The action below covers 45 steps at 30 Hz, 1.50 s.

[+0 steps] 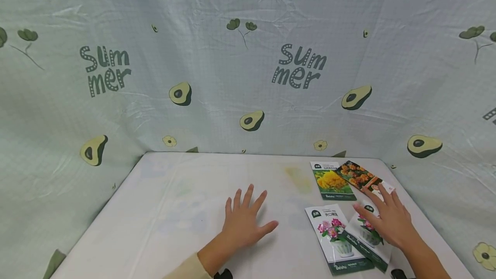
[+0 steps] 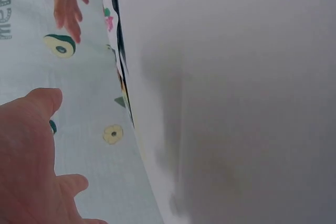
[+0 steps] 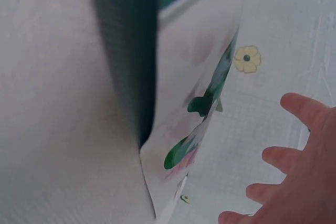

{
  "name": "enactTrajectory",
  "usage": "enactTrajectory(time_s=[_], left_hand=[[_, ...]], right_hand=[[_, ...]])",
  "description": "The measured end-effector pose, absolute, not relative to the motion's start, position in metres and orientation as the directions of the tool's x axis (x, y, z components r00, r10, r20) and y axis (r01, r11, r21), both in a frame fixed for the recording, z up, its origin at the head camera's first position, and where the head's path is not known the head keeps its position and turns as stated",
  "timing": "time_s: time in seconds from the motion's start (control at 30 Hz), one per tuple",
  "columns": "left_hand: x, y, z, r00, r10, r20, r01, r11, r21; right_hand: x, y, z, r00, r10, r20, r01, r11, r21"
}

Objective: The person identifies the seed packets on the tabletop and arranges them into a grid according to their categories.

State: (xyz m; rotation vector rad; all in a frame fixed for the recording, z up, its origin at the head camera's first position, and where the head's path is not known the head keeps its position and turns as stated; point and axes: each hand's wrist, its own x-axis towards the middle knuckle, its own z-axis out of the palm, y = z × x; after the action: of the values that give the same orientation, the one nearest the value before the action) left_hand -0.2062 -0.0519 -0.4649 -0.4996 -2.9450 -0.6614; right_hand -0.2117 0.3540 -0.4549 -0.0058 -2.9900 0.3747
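Avocado-print sheet [image 1: 217, 72] behind white table [image 1: 166, 223], left grip [image 1: 243, 222] splayed, right grip [image 1: 392, 218] splayed over overlapping flower packets [image 1: 366, 235]

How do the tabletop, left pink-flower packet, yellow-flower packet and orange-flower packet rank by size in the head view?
1. Tabletop
2. Left pink-flower packet
3. Yellow-flower packet and orange-flower packet: too alike to rank

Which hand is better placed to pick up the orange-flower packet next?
Probably the right hand: it hovers near the orange-flower packet, while the left hand is farther off, over the table.
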Motion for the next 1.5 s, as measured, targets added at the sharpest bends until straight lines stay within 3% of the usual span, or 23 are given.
enactTrajectory(time_s=[1.5], left_hand=[[-0.188,0.055,-0.469,-0.931,0.364,-0.035,0.314,0.847,0.429]], right_hand=[[-0.206,0.348,-0.464,-0.984,0.159,-0.078,0.173,0.956,-0.238]])
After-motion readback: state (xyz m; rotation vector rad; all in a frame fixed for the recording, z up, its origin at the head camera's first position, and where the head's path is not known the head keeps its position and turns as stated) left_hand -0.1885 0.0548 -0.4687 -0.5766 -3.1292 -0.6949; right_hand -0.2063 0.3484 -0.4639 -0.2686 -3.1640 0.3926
